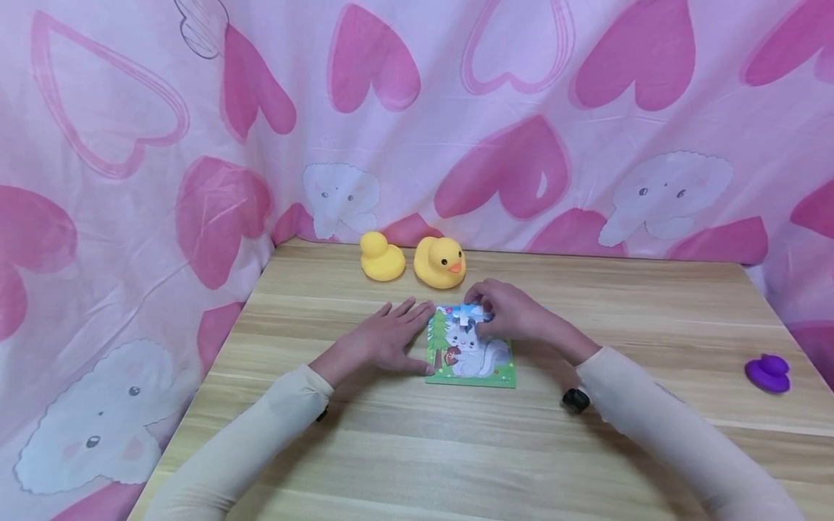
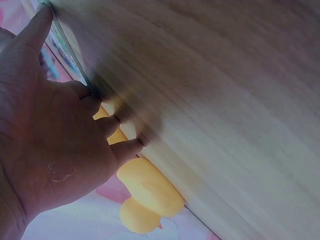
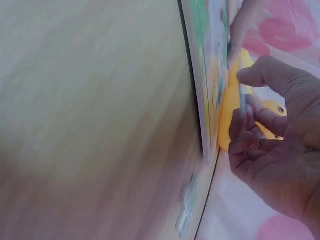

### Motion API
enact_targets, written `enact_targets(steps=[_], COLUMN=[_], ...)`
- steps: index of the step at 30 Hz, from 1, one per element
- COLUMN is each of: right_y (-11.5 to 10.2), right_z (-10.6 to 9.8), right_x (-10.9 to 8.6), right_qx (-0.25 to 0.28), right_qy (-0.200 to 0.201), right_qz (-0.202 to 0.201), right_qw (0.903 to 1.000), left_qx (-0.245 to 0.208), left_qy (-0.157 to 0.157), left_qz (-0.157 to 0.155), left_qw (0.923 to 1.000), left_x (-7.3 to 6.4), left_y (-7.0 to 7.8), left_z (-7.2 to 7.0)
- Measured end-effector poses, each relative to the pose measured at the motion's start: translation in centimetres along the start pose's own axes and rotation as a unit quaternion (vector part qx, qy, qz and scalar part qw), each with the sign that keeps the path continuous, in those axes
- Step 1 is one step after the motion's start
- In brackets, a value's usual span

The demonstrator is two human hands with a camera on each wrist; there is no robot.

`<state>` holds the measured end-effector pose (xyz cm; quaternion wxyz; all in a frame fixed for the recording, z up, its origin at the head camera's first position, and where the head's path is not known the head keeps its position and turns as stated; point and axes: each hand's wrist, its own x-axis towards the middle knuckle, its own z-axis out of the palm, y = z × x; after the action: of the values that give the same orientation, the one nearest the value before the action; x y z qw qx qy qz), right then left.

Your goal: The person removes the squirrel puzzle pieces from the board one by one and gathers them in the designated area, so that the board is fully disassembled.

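A square jigsaw puzzle point(image 1: 478, 362) with a grey squirrel picture lies flat on the table. My right hand point(image 1: 504, 307) is over its upper right part, and the thumb and fingers pinch a thin puzzle piece point(image 3: 243, 100), seen edge-on in the right wrist view. The piece is held just off the puzzle's surface there. My left hand point(image 1: 394, 339) rests at the puzzle's left side with fingers spread. Its thumb touches the lower left edge, and its other fingertips reach the upper left corner.
Two yellow rubber ducks, one facing away point(image 1: 383, 259) and one facing forward point(image 1: 440, 264), stand behind the puzzle. A purple duck point(image 1: 769, 373) sits at the table's right. Another flat piece point(image 3: 187, 206) lies on the wooden table point(image 1: 417, 449) beside the puzzle. Pink heart-print cloth point(image 1: 508, 163) hangs behind.
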<state>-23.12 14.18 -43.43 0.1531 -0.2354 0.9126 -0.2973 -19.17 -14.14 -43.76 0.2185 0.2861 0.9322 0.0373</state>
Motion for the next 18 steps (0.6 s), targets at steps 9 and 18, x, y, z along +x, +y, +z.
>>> enact_targets(steps=[9, 18], right_y=[4.1, 8.9], right_z=[-2.7, -4.9], right_x=[-3.2, -7.0], right_qx=[0.014, -0.037], right_qy=[0.092, 0.103], right_qz=[-0.007, 0.038], right_qw=[0.9956, 0.9933], left_qx=[-0.002, -0.002], left_qy=[0.004, 0.006], left_qz=[0.001, 0.001], left_qw=[1.0, 1.0], left_x=[-0.1, 0.1], left_y=[0.0, 0.0], left_z=[0.1, 0.2])
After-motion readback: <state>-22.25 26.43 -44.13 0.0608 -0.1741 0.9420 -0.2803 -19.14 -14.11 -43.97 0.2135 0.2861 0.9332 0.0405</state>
